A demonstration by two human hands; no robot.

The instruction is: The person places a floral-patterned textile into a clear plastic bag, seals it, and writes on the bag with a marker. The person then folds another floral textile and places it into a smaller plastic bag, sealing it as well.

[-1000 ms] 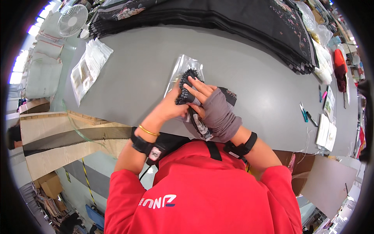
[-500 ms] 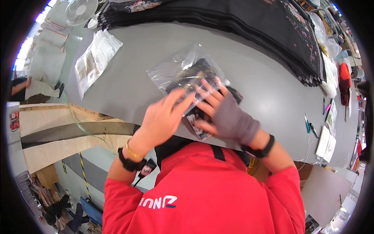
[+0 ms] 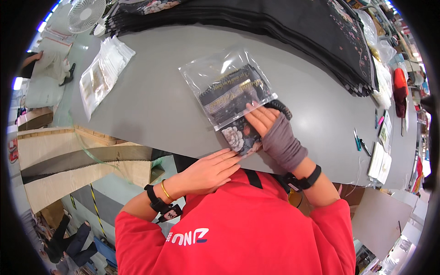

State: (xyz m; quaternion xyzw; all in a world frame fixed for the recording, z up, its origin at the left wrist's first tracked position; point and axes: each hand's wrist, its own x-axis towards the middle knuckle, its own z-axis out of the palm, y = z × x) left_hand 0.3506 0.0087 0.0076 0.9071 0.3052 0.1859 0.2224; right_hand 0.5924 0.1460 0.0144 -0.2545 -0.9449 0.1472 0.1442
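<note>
A folded dark cloth with a floral print (image 3: 236, 137) lies near the table's front edge, its far part inside a clear plastic bag (image 3: 201, 73) with gold lettering. The near part of the cloth sticks out of the bag's mouth. My right hand (image 3: 277, 133), in a grey fingerless glove, rests over the right side of the cloth and bag, fingers stretched out and its thumb by the cloth's near edge. My left hand (image 3: 206, 174) is held flat at the table edge, fingers extended, their tips by the cloth's near corner; it grips nothing.
A long stack of black floral cloth (image 3: 256, 18) spans the back of the grey table (image 3: 156, 91). Clear bags (image 3: 103, 73) are piled at left, near a white fan (image 3: 86, 14). Pens (image 3: 362, 142) and white packets (image 3: 380, 162) lie at right.
My left hand has come off the bag and moved down to the table edge. The right hand has shifted right and slightly down. The bag lies flatter, its lettering plainer.
</note>
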